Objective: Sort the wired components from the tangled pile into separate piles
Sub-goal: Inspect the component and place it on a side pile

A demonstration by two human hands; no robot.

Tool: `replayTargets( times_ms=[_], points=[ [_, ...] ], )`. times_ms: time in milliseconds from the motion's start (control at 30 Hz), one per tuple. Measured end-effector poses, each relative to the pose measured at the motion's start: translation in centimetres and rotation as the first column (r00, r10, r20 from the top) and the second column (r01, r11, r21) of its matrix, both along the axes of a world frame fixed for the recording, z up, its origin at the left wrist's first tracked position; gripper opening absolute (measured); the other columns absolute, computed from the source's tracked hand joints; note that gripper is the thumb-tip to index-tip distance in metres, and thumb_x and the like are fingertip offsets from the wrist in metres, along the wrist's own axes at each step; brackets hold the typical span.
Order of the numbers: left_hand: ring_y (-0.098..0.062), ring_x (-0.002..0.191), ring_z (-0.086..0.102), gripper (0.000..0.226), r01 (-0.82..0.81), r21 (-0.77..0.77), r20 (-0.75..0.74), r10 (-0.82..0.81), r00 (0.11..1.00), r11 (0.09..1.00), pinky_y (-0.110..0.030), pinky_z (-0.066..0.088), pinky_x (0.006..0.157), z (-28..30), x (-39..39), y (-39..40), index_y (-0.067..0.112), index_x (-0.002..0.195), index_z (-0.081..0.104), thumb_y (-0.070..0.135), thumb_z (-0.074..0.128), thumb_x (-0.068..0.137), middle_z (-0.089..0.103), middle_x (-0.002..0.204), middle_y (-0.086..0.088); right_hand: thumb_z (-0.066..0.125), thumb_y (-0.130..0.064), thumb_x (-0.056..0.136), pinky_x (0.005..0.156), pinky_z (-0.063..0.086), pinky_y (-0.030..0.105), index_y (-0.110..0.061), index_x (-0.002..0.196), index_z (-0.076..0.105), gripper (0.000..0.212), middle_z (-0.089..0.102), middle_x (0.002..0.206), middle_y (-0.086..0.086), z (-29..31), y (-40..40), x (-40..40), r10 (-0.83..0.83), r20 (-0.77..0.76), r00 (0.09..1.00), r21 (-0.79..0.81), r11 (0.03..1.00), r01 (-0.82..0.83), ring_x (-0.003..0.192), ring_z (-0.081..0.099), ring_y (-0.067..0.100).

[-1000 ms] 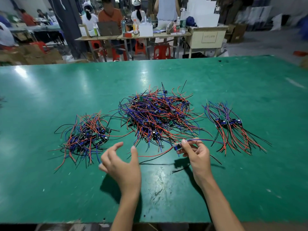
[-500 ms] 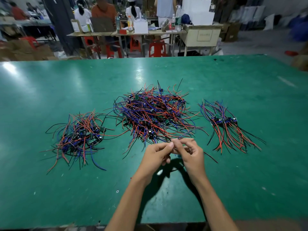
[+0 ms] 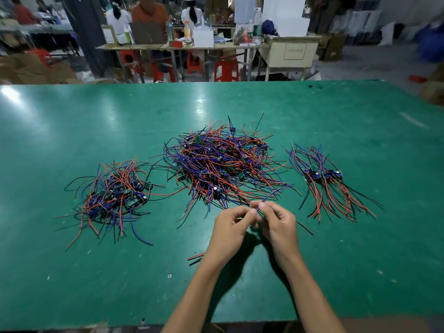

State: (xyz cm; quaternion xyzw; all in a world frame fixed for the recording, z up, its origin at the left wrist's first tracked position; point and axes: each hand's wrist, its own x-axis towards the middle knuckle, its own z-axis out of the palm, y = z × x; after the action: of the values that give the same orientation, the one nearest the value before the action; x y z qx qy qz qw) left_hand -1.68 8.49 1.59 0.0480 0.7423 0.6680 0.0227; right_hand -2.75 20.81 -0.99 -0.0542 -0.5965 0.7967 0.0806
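Both hands (image 3: 257,218) pinching one wired component (image 3: 272,194) just before tangled pile (image 3: 221,164)

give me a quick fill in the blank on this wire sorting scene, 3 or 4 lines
1. The table top is ____ in colour.
2. The biggest pile, the tangled pile, lies in the ____ of the three.
3. The neatly aligned pile lies on the person's ____ side.
4. The left hand and right hand pinch a ____ wire.

Missing words: green; middle; right; blue
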Motion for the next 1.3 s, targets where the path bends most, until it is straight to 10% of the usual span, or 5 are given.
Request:
replayTargets(
  times_ms=[233,433,667,833,1300],
  points=[
    [-0.014,0.057,0.046,0.026,0.074,-0.217,-0.095,-0.097,0.991,0.973,-0.032,0.034,0.057,0.2,0.6,-1.4,0.020,0.078,0.072,0.028,0.060,0.099,0.070,0.074,-0.001,0.057,-0.021,0.099,0.037,0.019,0.016,-0.016,0.092,0.078,0.022,0.025,0.050,-0.007,-0.3,0.7,-0.4,-0.035,0.024,0.999,-0.020,0.999,0.035,0.038,0.020,0.007],
    [-0.024,0.058,0.051,0.025,0.170,-0.252,-0.027,-0.183,0.983,0.953,-0.028,0.035,0.058,-0.3,1.3,-3.4,0.021,0.078,0.071,0.028,0.060,0.100,0.072,0.076,0.000,0.051,-0.012,0.102,0.031,0.021,0.016,-0.010,0.090,0.072,0.025,0.070,0.082,-0.001,0.2,0.8,-0.9,-0.146,0.041,0.988,-0.223,0.963,0.152,0.037,0.025,0.004],
    [-0.011,0.053,0.037,0.026,0.124,-0.163,0.013,-0.123,0.992,0.979,-0.023,0.028,0.050,-1.1,1.2,-3.6,0.023,0.082,0.074,0.029,0.058,0.102,0.068,0.072,0.000,0.056,-0.032,0.103,0.035,0.027,0.018,-0.022,0.096,0.078,0.025,0.075,0.098,0.003,0.7,0.8,-0.1,-0.001,-0.028,1.000,-0.055,0.998,0.000,0.042,0.035,0.005],
    [-0.003,0.048,0.042,0.022,0.120,-0.095,0.000,-0.121,0.993,0.988,-0.016,0.032,0.049,-0.6,0.6,-3.4,0.022,0.090,0.075,0.027,0.058,0.102,0.070,0.074,-0.001,0.071,-0.037,0.094,0.047,0.039,0.016,-0.016,0.092,0.082,0.024,0.071,0.070,0.001,0.8,-0.2,0.9,0.210,-0.055,0.976,0.232,0.954,-0.192,0.051,0.051,0.008],
    [0.003,0.056,0.061,0.012,-0.062,-0.199,-0.060,0.051,0.997,0.978,-0.011,0.041,0.056,-1.8,1.0,-4.6,0.021,0.088,0.078,0.023,0.069,0.095,0.074,0.071,0.008,0.062,-0.039,0.093,0.052,0.052,0.020,-0.015,0.100,0.076,0.029,0.078,0.087,0.012,0.7,-0.1,0.3,0.007,-0.008,1.000,0.047,0.999,-0.007,0.062,0.070,0.015]
  ],
)
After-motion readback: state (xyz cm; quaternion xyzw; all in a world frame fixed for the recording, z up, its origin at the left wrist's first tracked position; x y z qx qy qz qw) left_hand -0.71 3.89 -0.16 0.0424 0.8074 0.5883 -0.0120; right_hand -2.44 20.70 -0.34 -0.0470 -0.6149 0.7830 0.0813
